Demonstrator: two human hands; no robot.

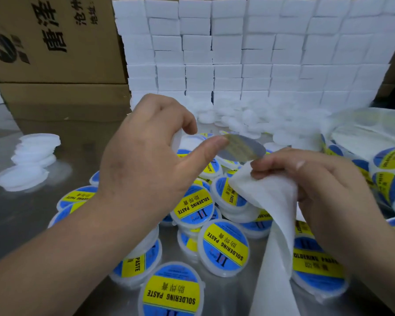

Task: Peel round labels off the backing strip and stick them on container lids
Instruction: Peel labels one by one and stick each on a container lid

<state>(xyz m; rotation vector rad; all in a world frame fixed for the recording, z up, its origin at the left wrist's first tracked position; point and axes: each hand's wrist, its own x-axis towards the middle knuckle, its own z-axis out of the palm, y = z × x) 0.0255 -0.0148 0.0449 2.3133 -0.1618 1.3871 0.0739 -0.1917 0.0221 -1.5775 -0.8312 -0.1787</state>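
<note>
Round label (244,148), print blurred, held at left hand (146,156) thumb tip, right hand (317,179) pinching backing strip (271,213)

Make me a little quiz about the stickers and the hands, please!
1. True or false: the peeled label, touching the thumb of the left hand, is already stuck on a lid.
2. Which hand grips the white backing strip? A) left hand B) right hand
3. Fill in: the labelled lids read "SOLDERING ____".
Key: 1 false; 2 B; 3 PASTE.
</note>
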